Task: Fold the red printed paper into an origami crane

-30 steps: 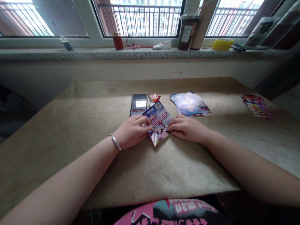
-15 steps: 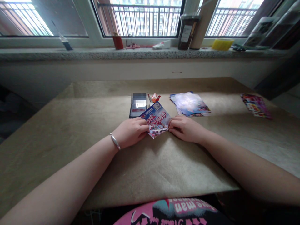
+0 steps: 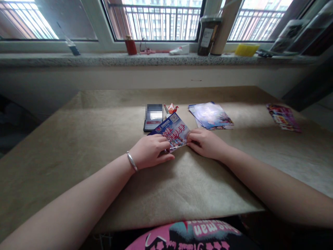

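A blue printed paper flyer (image 3: 179,129) with red lettering and a QR code lies turned cornerwise on the table. My left hand (image 3: 151,149), a silver bangle at its wrist, rests across the flyer's lower left part. Its fingers lie on the paper and the thumb points away to the right, apart from them. At the flyer's right corner my right hand (image 3: 204,142) pinches the edge between thumb and fingers. The near edge looks folded, partly covered by my left hand. Just behind the flyer are a phone (image 3: 154,125) and a small red and white folded-paper figure (image 3: 171,108).
A stack of printed sheets (image 3: 212,114) lies behind my right hand. Farther right is a pile of colourful papers (image 3: 283,117). The brown table (image 3: 166,194) ends close to my body. On the windowsill stand a red container (image 3: 130,46), a dark jar (image 3: 206,36) and a yellow object (image 3: 247,49).
My left hand has slid right across the flyer's lower edge and its thumb has spread out. The flyer's left corner now shows; its near corner no longer does. My right hand stays put.
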A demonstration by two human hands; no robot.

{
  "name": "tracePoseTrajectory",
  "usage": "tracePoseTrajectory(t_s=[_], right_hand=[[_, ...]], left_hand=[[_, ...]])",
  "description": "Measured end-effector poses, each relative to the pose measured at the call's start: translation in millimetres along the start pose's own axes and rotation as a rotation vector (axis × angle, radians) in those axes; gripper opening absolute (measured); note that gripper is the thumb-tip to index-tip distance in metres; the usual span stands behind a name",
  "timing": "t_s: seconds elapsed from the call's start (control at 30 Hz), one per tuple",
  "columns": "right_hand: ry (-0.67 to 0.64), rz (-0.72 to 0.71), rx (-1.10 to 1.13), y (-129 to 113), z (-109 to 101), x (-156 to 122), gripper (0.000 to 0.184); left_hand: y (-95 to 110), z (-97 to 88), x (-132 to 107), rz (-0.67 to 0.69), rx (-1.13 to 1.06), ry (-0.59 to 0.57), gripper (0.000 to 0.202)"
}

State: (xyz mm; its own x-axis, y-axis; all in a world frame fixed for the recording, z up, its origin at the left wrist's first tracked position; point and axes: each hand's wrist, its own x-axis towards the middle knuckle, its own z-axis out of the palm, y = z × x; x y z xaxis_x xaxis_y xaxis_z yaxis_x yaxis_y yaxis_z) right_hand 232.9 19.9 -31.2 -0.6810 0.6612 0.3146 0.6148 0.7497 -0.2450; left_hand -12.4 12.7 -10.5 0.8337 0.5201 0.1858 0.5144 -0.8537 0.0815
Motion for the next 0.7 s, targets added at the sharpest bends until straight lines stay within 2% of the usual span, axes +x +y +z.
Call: tracePoseTrajectory(t_s=[0.2,0.4,0.53,0.7], right_hand=[[-0.011,-0.051,0.060,-1.3,-0.3,0.0,0.013],[0.019,0.022,0.102,-0.2,2.0,-0.5,0.009],[0.025,0.081,0.085,-0.8,1.2,-0.9,0.009],[0.017,0.035,0.078,-0.1,2.6,0.0,0.014]], left_hand=[[-2.9,6.5,-1.2,-0.102,-0.124,0.021,0.033],[-9.9,7.3,0.8,-0.264,-0.240,0.008,0.029],[-8.9,5.5,2.3,-0.350,-0.172,-0.035,0.026],[-7.5,8.7,1.4,-0.416,-0.022,-0.035,0.019]])
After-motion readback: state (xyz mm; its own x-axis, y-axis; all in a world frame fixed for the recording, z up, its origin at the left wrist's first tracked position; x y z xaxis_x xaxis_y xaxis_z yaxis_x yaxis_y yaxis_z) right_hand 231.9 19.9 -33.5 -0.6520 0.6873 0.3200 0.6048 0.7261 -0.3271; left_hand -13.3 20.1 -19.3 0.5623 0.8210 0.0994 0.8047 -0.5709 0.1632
